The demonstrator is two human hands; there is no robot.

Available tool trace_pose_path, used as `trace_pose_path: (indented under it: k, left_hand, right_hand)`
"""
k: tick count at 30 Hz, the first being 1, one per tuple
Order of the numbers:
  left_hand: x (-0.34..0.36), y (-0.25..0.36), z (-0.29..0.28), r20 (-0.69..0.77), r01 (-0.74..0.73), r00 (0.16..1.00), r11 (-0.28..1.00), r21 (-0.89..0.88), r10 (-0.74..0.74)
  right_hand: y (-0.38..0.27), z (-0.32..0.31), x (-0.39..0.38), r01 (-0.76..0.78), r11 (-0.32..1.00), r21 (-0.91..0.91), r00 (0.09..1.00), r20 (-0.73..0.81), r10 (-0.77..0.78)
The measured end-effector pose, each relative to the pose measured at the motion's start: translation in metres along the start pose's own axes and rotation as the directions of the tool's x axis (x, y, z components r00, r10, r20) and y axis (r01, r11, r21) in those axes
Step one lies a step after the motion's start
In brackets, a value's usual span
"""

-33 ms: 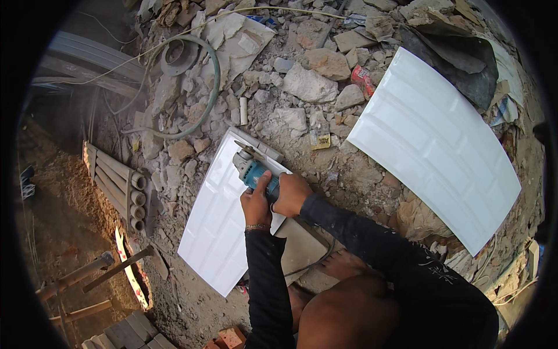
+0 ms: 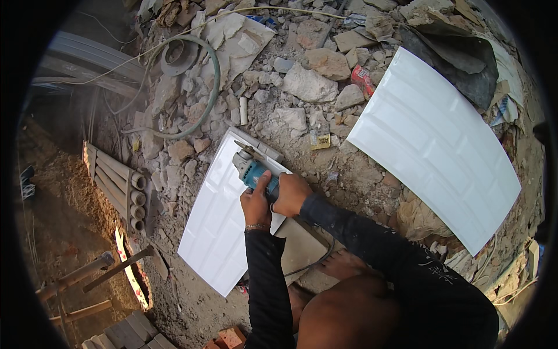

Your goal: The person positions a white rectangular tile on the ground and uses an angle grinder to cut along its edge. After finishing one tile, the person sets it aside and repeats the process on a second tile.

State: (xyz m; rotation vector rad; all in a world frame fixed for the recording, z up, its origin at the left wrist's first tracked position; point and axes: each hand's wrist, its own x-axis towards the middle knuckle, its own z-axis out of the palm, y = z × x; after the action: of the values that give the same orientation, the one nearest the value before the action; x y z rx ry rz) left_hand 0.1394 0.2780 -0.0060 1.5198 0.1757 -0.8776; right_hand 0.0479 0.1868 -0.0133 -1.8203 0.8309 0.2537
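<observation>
A teal angle grinder (image 2: 253, 173) with a grey metal head is held over a glossy white tile with raised brick-like relief (image 2: 216, 218). Its thin disc (image 2: 246, 148) stands on edge near the tile's far end; whether it touches the surface I cannot tell. My left hand (image 2: 256, 205) is closed round the grinder's body, thumb laid along the top. Closed on the back part of the same tool is my right hand (image 2: 292, 195), with its fingers partly hidden. Under the tile's near right side lies a beige slab (image 2: 303, 249).
A second white tile (image 2: 436, 151) lies on rubble at the right. Broken stones (image 2: 310, 83) and a looped hose (image 2: 216, 87) spread beyond my hands. Bundled pipes (image 2: 116, 183) lie left, beside a drop. A dark cable (image 2: 311, 266) runs near my bare foot (image 2: 343, 264). Bricks (image 2: 232, 337) sit at the lower edge.
</observation>
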Motion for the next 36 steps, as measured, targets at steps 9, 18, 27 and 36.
trace_pose_path:
  k: [9, 18, 27, 36]
  left_hand:
    - [-0.001, -0.005, 0.000, 0.001, -0.006, 1.000, 0.999, -0.034, 0.006]
    - [-0.007, -0.007, 0.003, -0.015, -0.017, 1.000, 0.999, -0.026, 0.017]
    - [-0.007, -0.008, 0.001, 0.000, 0.003, 1.000, 1.000, -0.003, -0.003]
    - [-0.013, -0.009, 0.004, -0.010, 0.015, 1.000, 1.000, -0.006, -0.015]
  right_hand:
    - [0.001, -0.002, -0.003, -0.006, 1.000, 0.003, 1.000, 0.016, 0.006]
    - [0.001, -0.008, -0.012, -0.037, 0.999, 0.032, 0.999, 0.032, 0.036]
    - [-0.001, -0.012, -0.016, -0.040, 0.998, 0.042, 0.999, 0.030, 0.039]
    - [0.002, -0.012, -0.021, -0.035, 0.998, 0.055, 0.999, 0.014, 0.034]
